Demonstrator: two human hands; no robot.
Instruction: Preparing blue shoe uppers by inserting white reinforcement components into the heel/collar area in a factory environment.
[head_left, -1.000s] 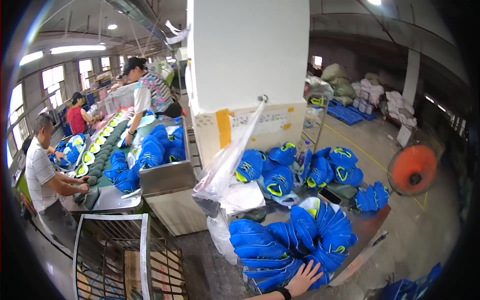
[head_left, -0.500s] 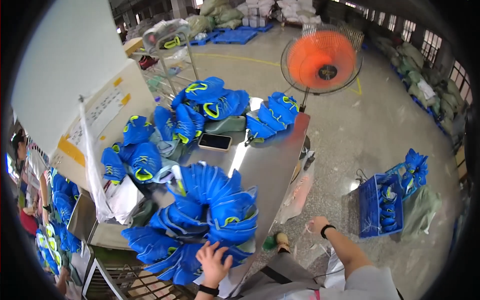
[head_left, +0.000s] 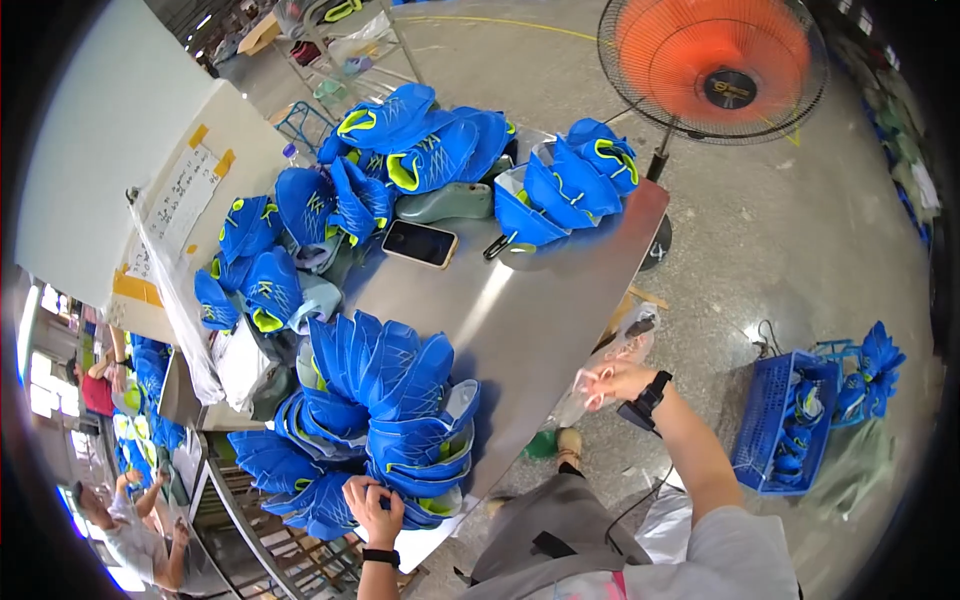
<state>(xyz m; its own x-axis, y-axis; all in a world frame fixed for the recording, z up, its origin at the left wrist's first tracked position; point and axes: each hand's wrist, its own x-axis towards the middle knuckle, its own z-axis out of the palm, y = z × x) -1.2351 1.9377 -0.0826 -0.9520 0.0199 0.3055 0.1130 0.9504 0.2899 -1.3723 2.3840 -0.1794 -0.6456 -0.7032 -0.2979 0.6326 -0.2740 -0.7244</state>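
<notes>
Blue shoe uppers (head_left: pixel 385 370) with lime-green linings are stacked in a curving, overlapping heap on the near part of the metal table. At the heap's near edge, my left hand (head_left: pixel 375 512) has its fingers curled onto a blue upper. My right hand (head_left: pixel 618 384), a dark band at its wrist, is beyond the table's right edge, fingers closed around pale thin strands whose kind I cannot make out. Beside it hangs a clear plastic bag (head_left: pixel 634 345) with pinkish contents.
More blue shoes and a grey-green shoe last (head_left: pixel 445 203) lie farther back, near a phone (head_left: pixel 420 243). An orange-bladed fan (head_left: pixel 710 75) stands beyond the table (head_left: pixel 540 310). A blue crate (head_left: pixel 752 430) stands on the floor at right. Other people (head_left: pixel 135 530) work at far left.
My right hand has moved left and up to the plastic bag, its fingers now closed around pale strands. My left hand's spread fingers have curled in on the uppers. The view has shifted.
</notes>
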